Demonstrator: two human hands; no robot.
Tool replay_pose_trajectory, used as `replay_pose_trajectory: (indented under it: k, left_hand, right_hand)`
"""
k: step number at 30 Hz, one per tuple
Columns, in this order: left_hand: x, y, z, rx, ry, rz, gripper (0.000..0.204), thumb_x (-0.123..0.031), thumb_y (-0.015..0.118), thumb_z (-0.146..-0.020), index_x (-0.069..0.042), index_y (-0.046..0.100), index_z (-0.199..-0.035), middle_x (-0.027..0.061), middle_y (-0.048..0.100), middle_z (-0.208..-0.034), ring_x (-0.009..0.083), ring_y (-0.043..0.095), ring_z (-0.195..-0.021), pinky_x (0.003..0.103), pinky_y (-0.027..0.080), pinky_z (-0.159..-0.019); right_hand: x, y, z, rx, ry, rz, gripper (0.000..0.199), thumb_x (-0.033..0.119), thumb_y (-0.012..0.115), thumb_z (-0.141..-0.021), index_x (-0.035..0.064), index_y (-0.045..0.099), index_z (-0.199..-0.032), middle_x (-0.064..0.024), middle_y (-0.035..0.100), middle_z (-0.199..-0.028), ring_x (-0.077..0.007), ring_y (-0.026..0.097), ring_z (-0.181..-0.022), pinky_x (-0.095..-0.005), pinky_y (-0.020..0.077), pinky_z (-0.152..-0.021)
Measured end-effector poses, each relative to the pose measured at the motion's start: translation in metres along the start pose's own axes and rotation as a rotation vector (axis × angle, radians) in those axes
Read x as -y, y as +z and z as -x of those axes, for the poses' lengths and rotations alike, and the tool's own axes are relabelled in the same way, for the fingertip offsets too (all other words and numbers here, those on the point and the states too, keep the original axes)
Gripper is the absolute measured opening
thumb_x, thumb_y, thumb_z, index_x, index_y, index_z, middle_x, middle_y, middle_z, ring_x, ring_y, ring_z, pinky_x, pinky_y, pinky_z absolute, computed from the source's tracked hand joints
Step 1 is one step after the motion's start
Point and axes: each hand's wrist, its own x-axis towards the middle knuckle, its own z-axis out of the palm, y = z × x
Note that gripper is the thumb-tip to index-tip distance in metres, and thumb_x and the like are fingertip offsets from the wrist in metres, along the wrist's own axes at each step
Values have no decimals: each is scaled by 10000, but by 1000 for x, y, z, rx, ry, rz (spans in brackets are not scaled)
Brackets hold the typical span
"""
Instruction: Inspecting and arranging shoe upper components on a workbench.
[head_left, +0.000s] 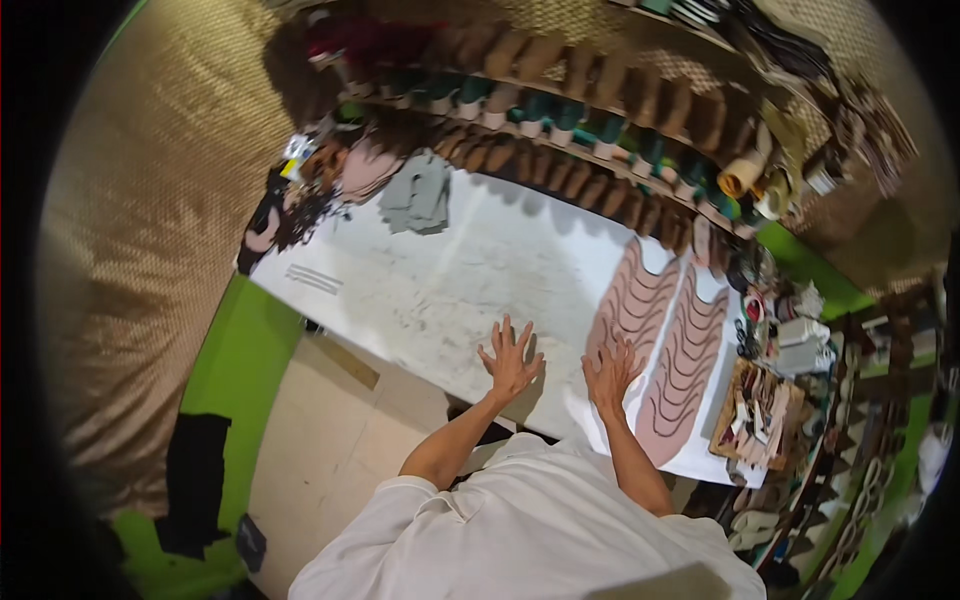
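Observation:
My left hand (512, 362) is open, its fingers spread over the bare middle of the white worktable (440, 300) near its front edge. Nothing is in it. To its right, my right hand (610, 376) is also open with fingers apart, its fingertips over the lower left end of a row of overlapping pinkish-brown pieces (632, 300) with dark curved edges. I cannot tell whether it touches them. A second such row (682, 370) lies farther right, fanned out toward the front edge.
Grey flat pieces (418, 195) are stacked at the table's far left, beside pink pieces (368, 168) and dark scraps (300, 215). Racks of brown shoe forms (580, 180) line the back. A box of tools and scraps (755, 415) stands at the right edge.

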Motion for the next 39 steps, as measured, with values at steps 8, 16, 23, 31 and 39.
replay_pose_trajectory:
  k: [8, 16, 23, 31, 39]
  left_hand:
    - [129, -96, 33, -122, -249, 69, 824, -452, 751, -843, -299, 451, -1594, 176, 122, -1751, 447, 85, -1592, 853, 75, -1090]
    - [271, -218, 57, -229, -325, 54, 766, -373, 767, -859, -303, 489, -1569, 141, 107, -1757, 416, 101, -1597, 840, 79, -1113]
    - [358, -300, 57, -287, -392, 36, 767, -366, 778, -868, -307, 478, -1572, 129, 100, -1761, 401, 96, -1601, 835, 89, -1108]
    - [394, -346, 11, -294, -324, 5, 762, -364, 771, -876, -338, 476, -1578, 126, 81, -1765, 424, 89, -1596, 828, 89, -1109]
    - [429, -390, -86, -169, -171, -79, 749, -345, 779, -856, -343, 515, -1557, 148, 92, -1761, 427, 80, -1595, 805, 64, -1132]
  right_hand:
    - [139, 70, 7, 59, -345, -103, 318, 277, 765, -895, 78, 743, -1143, -180, 497, -1523, -429, 361, -1469, -729, 78, -1195]
    - [286, 160, 48, 63, -460, -124, 321, 375, 765, -918, 117, 755, -1109, -140, 526, -1487, -402, 372, -1463, -747, 108, -1176]
    - [374, 209, 48, 55, -470, -122, 321, 372, 783, -897, 131, 763, -1108, -136, 535, -1480, -404, 370, -1466, -741, 111, -1181]
    - [455, 235, -42, -22, -501, -91, 273, 355, 762, -915, 124, 778, -1059, -149, 537, -1470, -395, 365, -1472, -713, 91, -1198]
    - [528, 280, -164, -149, -445, -115, 261, 359, 725, -948, 116, 788, -1017, -119, 555, -1445, -373, 392, -1455, -708, 95, -1200]
